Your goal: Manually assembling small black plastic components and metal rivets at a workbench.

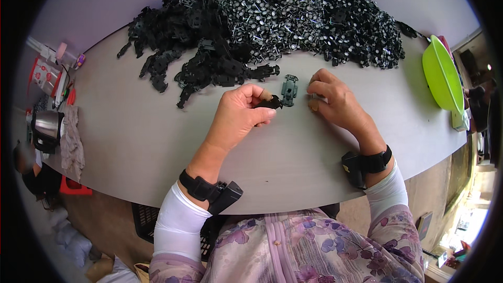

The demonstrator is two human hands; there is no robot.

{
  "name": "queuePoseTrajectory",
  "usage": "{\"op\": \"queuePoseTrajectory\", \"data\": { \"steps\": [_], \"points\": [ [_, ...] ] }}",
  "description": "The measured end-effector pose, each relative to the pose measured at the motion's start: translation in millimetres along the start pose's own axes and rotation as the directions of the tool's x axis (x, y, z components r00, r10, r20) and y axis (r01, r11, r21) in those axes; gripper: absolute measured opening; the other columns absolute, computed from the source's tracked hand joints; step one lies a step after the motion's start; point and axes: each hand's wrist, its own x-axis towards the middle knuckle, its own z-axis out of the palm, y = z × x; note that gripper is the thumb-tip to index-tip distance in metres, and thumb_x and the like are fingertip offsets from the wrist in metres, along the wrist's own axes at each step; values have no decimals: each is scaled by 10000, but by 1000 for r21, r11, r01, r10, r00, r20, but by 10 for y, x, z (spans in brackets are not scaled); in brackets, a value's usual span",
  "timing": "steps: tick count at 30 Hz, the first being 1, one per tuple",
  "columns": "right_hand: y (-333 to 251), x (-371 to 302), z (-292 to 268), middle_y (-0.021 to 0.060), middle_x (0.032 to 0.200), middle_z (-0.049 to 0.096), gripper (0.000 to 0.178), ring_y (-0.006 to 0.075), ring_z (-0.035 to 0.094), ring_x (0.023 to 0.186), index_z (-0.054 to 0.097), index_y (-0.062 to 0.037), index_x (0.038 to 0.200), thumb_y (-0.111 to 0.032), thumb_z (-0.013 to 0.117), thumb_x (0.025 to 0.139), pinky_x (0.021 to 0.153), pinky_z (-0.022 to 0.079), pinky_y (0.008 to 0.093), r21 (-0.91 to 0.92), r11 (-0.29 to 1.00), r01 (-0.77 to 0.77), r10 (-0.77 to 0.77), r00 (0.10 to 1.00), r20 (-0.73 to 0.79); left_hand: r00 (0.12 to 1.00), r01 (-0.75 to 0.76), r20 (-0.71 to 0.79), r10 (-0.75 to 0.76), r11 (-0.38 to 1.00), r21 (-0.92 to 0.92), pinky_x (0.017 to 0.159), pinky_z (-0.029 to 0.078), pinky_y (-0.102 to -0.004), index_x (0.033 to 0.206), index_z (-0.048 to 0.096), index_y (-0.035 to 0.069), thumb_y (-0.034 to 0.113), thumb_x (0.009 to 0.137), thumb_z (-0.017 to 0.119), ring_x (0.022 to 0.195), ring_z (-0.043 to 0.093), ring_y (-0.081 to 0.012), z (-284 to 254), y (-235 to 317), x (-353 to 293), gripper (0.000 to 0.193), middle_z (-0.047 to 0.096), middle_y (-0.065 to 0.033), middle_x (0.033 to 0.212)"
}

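Observation:
Between thumb and fingers, my left hand (241, 111) pinches a small black plastic part (270, 102), probably a toy car chassis; the fingers cover much of it. Just right of it, a dark grey-green toy car chassis (289, 90) lies on the table. My right hand (335, 99) is beside that chassis, fingers loosely curled, with a gap between thumb and forefinger and nothing seen in it. The fingertips of both hands look covered with brownish tape. Beyond my left hand, loose black chassis (209, 71) spread out from a larger heap.
At the back of the grey table (131, 141) rise a heap of black chassis (181, 21), silvery wheels on axles (275, 13) and darker wheels (361, 31). A lime-green basin (443, 76) stands at the right edge. A cloth (72, 144) and a metal kettle (47, 128) are at the left.

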Motion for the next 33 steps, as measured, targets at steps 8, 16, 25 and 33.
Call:
{"op": "queuePoseTrajectory", "data": {
  "steps": [8, 16, 25, 33],
  "points": [
    [-454, -46, 68, 78, 981, 564, 230, 153, 611, 766, 597, -10, 967, 22, 670, 751, 600, 504, 277, 489, 871, 50, -26, 998, -56, 993, -89, -87, 82, 993, -72, 621, 455, -189, 893, 669, 4, -22, 763, 705, 681, 564, -49, 99, -8, -55, 137, 648, -1, 788],
    [-601, -110, 263, 69, 1003, 532, 305, 146, 623, 807, 560, -14, 1040, 85, 636, 761, 644, 527, 251, 659, 752, -30, 81, 996, -47, 988, -54, -153, -8, 916, -398, 656, 490, -253, 1063, 567, 38, 84, 898, 600, 799, 565, -95, 188, -51, -76, 174, 625, -39, 922],
    [-750, -195, 408, 48, 1020, 524, 284, 148, 629, 916, 506, -21, 1084, -11, 660, 846, 740, 527, 266, 890, 427, -157, 194, 978, 79, 983, -184, -114, 147, 861, -475, 776, 445, -254, 991, 640, 35, 34, 840, 659, 799, 559, -105, 261, -138, -76, 153, 648, -22, 904],
    [-647, -184, 421, 65, 1107, 512, 281, 190, 620, 989, 478, -20, 1124, -33, 624, 884, 772, 526, 291, 940, 269, -212, 239, 960, 148, 980, -180, -163, 113, 850, -495, 822, 482, -281, 996, 611, 42, 55, 879, 625, 880, 593, -123, 259, -154, -80, 118, 661, -62, 995]
  ]
}}
